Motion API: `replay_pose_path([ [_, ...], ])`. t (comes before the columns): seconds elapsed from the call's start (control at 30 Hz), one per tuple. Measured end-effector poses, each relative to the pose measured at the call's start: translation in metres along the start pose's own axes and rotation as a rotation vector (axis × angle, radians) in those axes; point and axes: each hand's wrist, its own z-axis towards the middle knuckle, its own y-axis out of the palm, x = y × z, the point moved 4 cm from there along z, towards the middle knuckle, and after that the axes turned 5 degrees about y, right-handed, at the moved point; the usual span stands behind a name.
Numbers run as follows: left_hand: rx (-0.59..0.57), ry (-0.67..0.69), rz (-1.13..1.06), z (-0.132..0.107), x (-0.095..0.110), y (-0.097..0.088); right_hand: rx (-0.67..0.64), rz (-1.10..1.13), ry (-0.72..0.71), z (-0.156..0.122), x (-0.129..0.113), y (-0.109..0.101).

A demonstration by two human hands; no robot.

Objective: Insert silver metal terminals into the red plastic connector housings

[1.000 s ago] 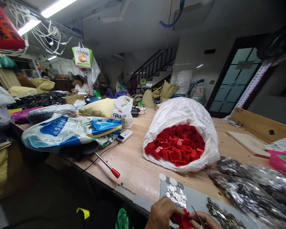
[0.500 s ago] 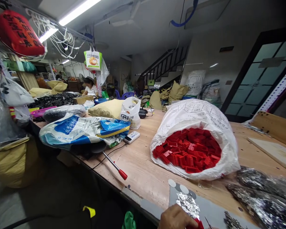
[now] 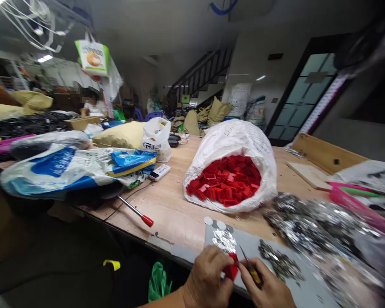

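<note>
The left hand grips a red plastic piece, partly hidden by the fingers, the right hand clenches a yellow-handled tool, and a white sack of red pieces lies at 12 o'clock.

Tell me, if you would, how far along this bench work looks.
Little looks finished: I can't pick out a batch of completed pieces, only silvery pieces on the grey sheet. In hand, the left hand holds a red plastic piece while the right hand brings a yellow-handled pointed tool to it. Left: the white sack holds many red pieces, beside large silvery heaps.
</note>
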Motion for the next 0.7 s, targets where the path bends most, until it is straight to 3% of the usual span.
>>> replay_pose_path([
  [0.17,0.003,-0.254,-0.068,0.001,0.002,-0.011,0.024,-0.016,-0.006,-0.010,-0.027,-0.003],
  [0.7,-0.037,-0.194,0.000,0.001,0.003,-0.016,0.034,-0.046,0.033,-0.015,-0.034,-0.007],
])
